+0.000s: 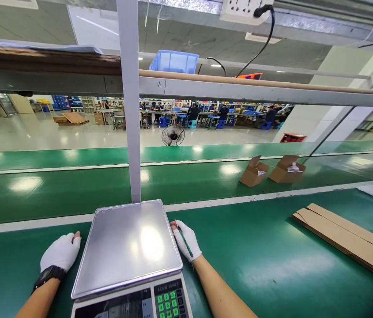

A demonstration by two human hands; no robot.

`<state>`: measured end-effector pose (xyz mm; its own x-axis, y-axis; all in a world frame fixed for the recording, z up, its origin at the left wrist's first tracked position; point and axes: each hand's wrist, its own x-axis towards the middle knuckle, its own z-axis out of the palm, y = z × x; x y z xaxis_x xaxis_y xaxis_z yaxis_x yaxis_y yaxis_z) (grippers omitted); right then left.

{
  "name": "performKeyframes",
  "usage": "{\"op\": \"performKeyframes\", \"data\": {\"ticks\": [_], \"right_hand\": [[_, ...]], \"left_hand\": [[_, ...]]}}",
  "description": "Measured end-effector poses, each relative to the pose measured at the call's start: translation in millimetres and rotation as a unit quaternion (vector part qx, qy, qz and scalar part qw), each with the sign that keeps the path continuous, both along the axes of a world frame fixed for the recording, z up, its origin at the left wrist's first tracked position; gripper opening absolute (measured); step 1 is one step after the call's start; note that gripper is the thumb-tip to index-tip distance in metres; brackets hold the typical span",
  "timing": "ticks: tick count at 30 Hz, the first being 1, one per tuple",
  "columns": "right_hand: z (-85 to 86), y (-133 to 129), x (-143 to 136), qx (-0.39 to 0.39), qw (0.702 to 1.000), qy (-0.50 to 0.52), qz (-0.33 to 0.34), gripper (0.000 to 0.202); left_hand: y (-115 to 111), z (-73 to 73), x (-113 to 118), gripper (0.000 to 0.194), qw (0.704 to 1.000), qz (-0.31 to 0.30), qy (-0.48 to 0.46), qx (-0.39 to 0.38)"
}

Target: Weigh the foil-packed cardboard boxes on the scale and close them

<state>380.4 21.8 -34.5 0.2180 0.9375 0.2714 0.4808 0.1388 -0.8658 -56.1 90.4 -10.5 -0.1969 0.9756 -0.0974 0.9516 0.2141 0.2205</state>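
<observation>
A scale (128,247) with a bare, shiny metal plate stands on the green work surface, its keypad and display at the bottom edge. Left of it, my left hand (61,252), in a white fingertip-less glove and with a black watch at the wrist, rests with its fingers curled in; nothing shows in them. My right hand (186,240), gloved the same way, is at the plate's right edge with its fingers drawn together. A thin dark green strip runs along its palm; whether it is a held object is unclear.
Flattened cardboard (345,238) lies at the right. Two open cartons (254,172) stand on the green belt (189,183) beyond. A white post (129,110) rises behind the scale to a shelf (239,90) bearing a blue bin (175,62). People sit at far benches.
</observation>
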Motion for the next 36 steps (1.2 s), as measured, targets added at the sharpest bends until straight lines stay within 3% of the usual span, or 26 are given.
{"op": "performKeyframes", "data": {"ticks": [36], "right_hand": [[8.4,-3.0,-1.5,-0.003,1.0,-0.007,0.001,0.031]], "left_hand": [[-4.6,6.5,3.4,0.055,1.0,-0.005,-0.001,0.013]]}}
